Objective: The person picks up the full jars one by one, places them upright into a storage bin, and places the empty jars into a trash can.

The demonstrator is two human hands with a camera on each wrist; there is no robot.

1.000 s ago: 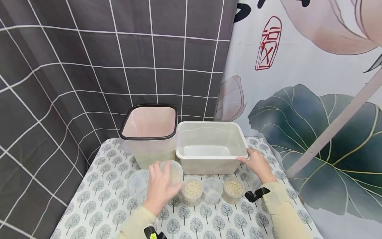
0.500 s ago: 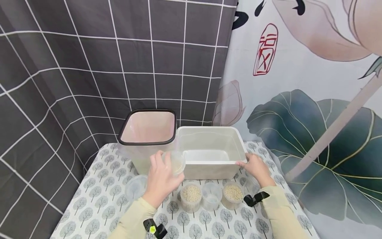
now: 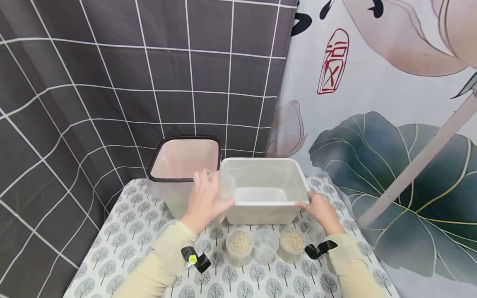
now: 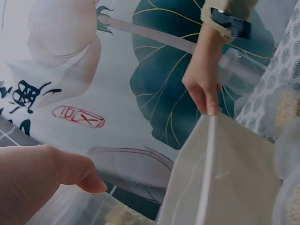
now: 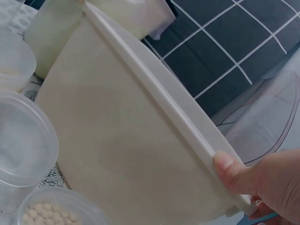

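My left hand [image 3: 206, 200] grips a clear plastic cup [image 3: 227, 186] at the left end of the off-white rectangular bin [image 3: 266, 215], about level with its rim. The cup leans to the right. In the left wrist view, small beige pieces [image 4: 123, 218] show in the cup; how full it is cannot be made out. My right hand [image 3: 321, 210] pinches the bin's rim at the front right corner, thumb [image 5: 229, 171] on the outside in the right wrist view. Inside, the bin's visible floor looks bare.
In front of the bin, two clear cups of beige balls [image 3: 239, 248] [image 3: 292, 244] flank a clear cup [image 3: 265, 246] without balls. Another clear cup [image 3: 316, 232] stands by my right wrist. A tall black-rimmed bin [image 3: 184, 179] adjoins on the left.
My left hand has lifted the clear cup off the table area, up and slightly right, to the bin's left end, tilting it. My right hand stays on the rim.
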